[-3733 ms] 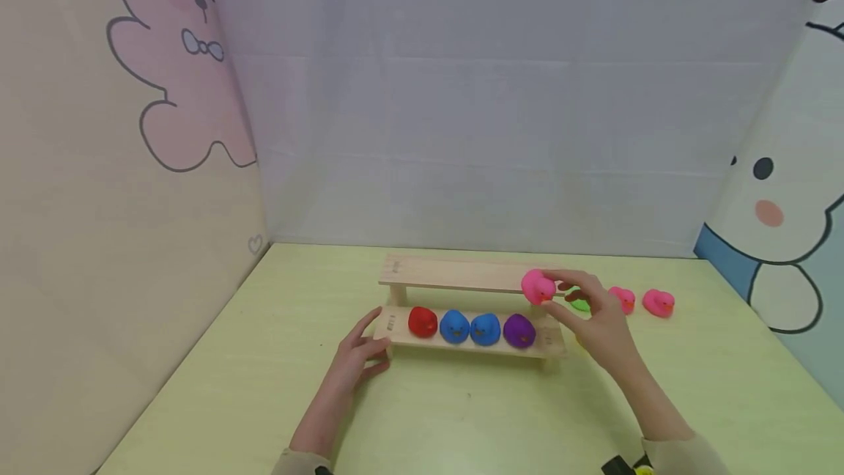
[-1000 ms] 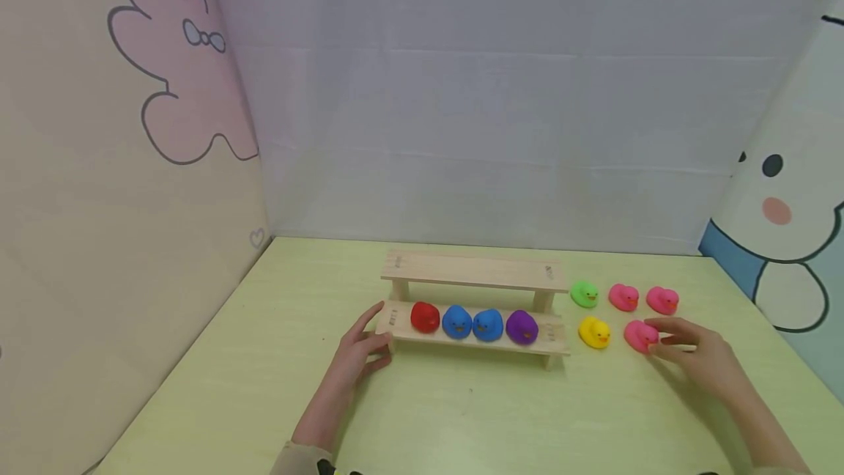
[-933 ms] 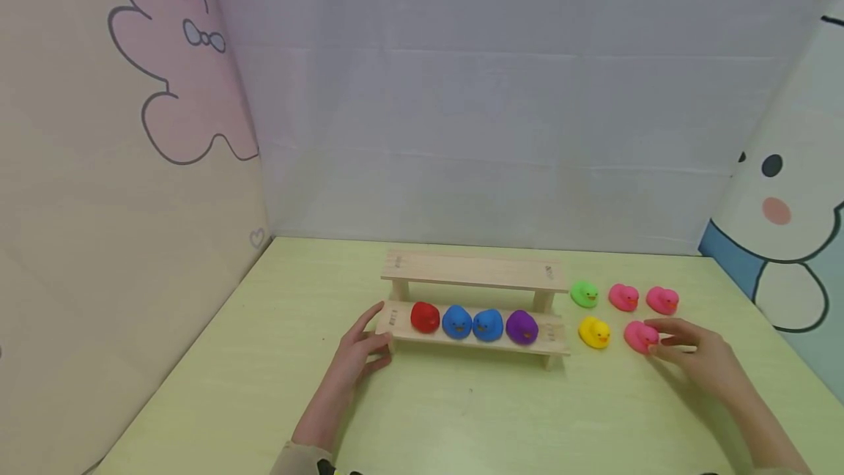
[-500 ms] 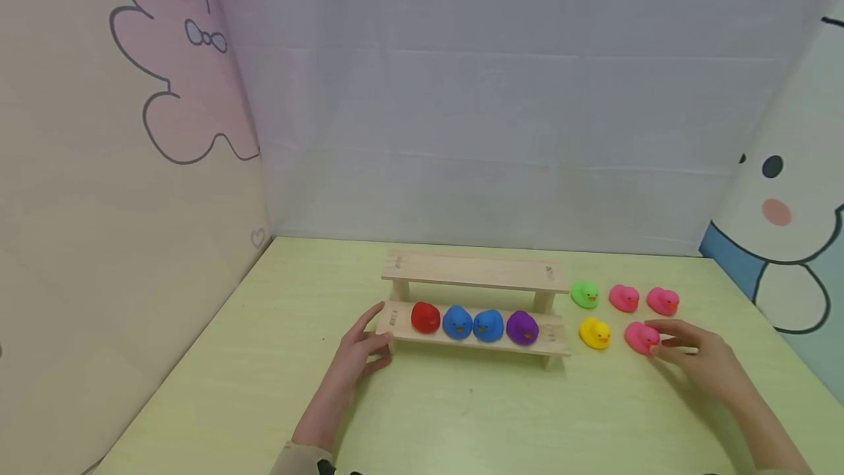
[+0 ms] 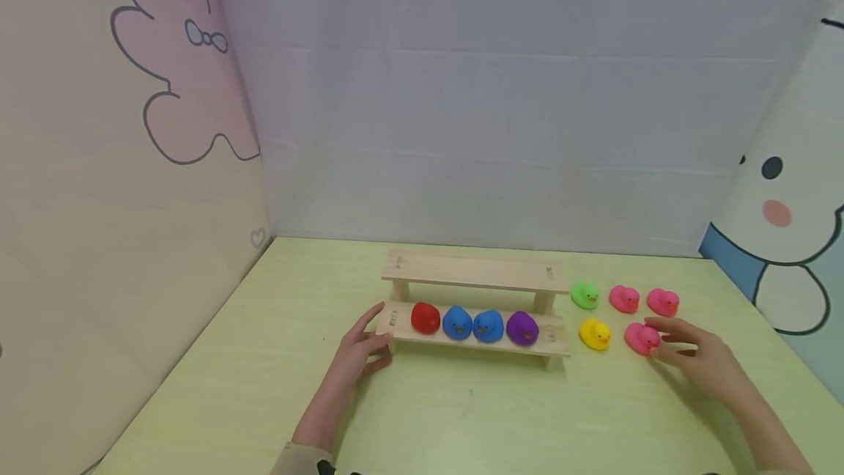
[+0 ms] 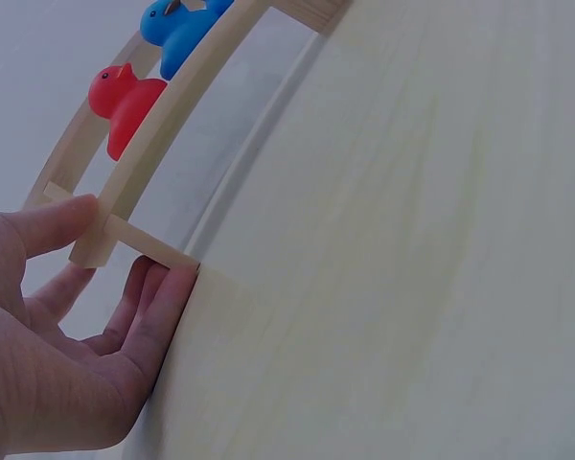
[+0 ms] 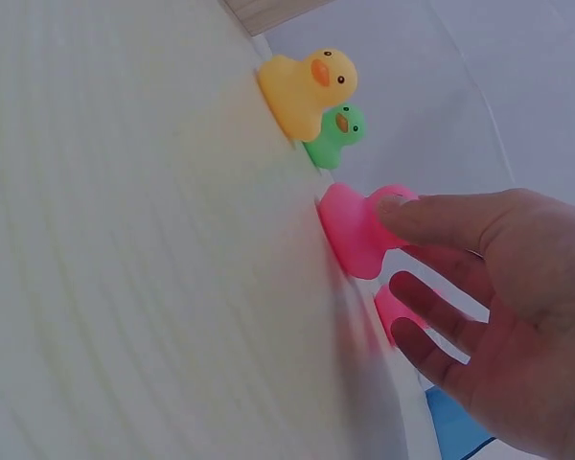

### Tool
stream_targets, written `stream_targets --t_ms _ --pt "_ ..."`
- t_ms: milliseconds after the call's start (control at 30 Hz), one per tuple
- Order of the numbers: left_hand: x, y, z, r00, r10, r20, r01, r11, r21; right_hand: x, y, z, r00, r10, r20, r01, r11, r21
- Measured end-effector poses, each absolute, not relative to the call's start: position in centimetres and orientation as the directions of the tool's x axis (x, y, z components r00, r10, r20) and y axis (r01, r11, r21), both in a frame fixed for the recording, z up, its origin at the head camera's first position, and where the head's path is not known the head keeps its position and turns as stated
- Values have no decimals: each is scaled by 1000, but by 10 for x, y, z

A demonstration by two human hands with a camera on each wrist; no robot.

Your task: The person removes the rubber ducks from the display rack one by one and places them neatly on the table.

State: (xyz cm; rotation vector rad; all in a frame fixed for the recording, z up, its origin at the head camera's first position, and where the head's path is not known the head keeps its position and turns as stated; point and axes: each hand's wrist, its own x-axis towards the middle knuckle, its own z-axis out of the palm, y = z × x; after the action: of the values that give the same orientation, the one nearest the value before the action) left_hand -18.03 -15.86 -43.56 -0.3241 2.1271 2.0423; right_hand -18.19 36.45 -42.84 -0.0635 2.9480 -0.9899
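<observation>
A two-tier wooden rack [image 5: 475,270] stands mid-table. Along its lower shelf sit a red rubber duck [image 5: 425,318], two blue rubber ducks [image 5: 457,322] and a purple rubber duck [image 5: 522,328]. My left hand [image 5: 359,354] grips the rack's left end, its thumb on the lower shelf's end and fingers by the leg [image 6: 151,241]. On the table to the right, my right hand [image 5: 702,361] pinches a pink rubber duck [image 5: 639,339] at its head between thumb and forefinger. In the right wrist view the other fingers of that hand are loosely bent, and the pink duck [image 7: 350,230] rests on the table.
Right of the rack lie a green rubber duck [image 5: 585,295], a yellow rubber duck [image 5: 595,333] and two more pink rubber ducks [image 5: 623,299]. A pale curtain [image 5: 409,130] hangs behind the table [image 5: 422,424]; printed walls stand at both sides.
Earlier my right hand held a pink duck up by the upper shelf's right end; now it holds one on the table, farther right. Over the last second both hands stay still.
</observation>
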Motion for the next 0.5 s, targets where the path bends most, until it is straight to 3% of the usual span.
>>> stream_targets --t_ms 333,500 --pt "-180 -158 -436 -961 -38 -274 -275 30 961 -184 339 -407 -988 -48 145 -126 795 -593" --pt "-179 -158 -435 -962 -34 -272 -273 40 961 -181 310 -398 -942 4 336 -222 741 -633"
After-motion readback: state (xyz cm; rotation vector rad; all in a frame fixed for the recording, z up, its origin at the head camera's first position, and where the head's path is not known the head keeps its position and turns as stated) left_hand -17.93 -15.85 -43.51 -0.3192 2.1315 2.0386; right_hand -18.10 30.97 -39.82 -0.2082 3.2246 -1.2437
